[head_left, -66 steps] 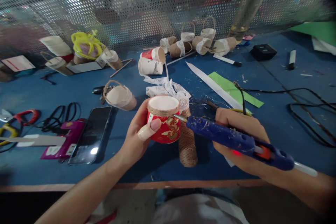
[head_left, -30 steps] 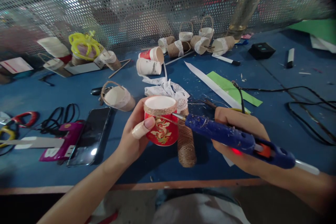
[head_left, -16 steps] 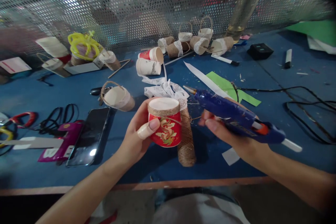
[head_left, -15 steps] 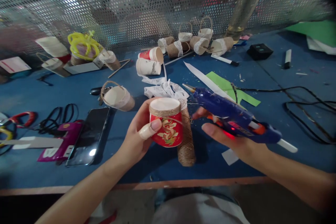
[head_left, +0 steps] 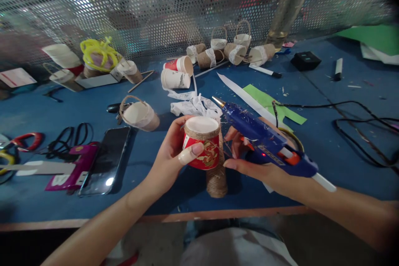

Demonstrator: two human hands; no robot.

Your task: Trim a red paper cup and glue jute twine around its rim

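My left hand (head_left: 174, 151) is wrapped round a red paper cup (head_left: 210, 156), thumb across its front. Twine circles the cup just below its white top, and a gold pattern decorates its side. In my right hand (head_left: 252, 166) is a blue hot glue gun (head_left: 258, 131), its metal nozzle aimed up and to the left, with a white glue stick (head_left: 324, 182) jutting from the back. A small light glows on the gun. Between my hands, partly behind the cup, lies a roll of twine (head_left: 217, 183). White lace ribbon (head_left: 195, 106) is heaped beyond the cup.
A twine-covered cup basket (head_left: 141, 115), a phone (head_left: 106, 160) and a purple packet (head_left: 73, 166) lie to the left. Several small baskets (head_left: 235, 53) line the perforated metal screen (head_left: 174, 4). The black cord (head_left: 336, 110) trails right; green paper (head_left: 262, 97) lies behind the gun.
The cup has shifted slightly right and turned in my left hand. My right hand has brought the glue gun left, closer to the cup.
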